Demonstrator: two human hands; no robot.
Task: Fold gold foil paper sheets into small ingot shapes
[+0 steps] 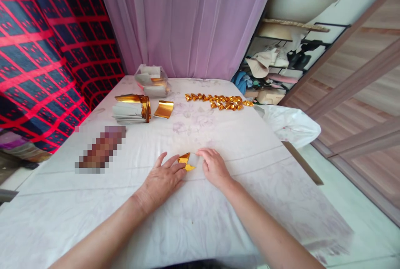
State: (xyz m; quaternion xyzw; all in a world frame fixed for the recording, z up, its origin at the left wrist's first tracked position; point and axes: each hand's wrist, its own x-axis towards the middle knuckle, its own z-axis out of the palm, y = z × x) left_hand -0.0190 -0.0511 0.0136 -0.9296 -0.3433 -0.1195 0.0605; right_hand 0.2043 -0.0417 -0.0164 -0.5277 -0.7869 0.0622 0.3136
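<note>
A small sheet of gold foil paper (184,159), partly folded, lies on the cloth in front of me. One gold corner points right, and a pale patch that looks like its back shows beside it. My left hand (167,175) rests flat with its fingers spread, the fingertips pressing on the paper's left side. At the right side of the paper, my right hand (216,168) has its fingers curled, with the fingertips at the pale edge. The fingers of both hands cover part of the sheet.
Folded gold pieces (226,101) lie in rows at the back right. At the back left stand a stack of foil sheets (131,110), a single gold sheet (164,109) and a clear plastic bag (151,81). A blurred-out object (101,149) lies left. A white bag (289,125) sits beyond the right edge.
</note>
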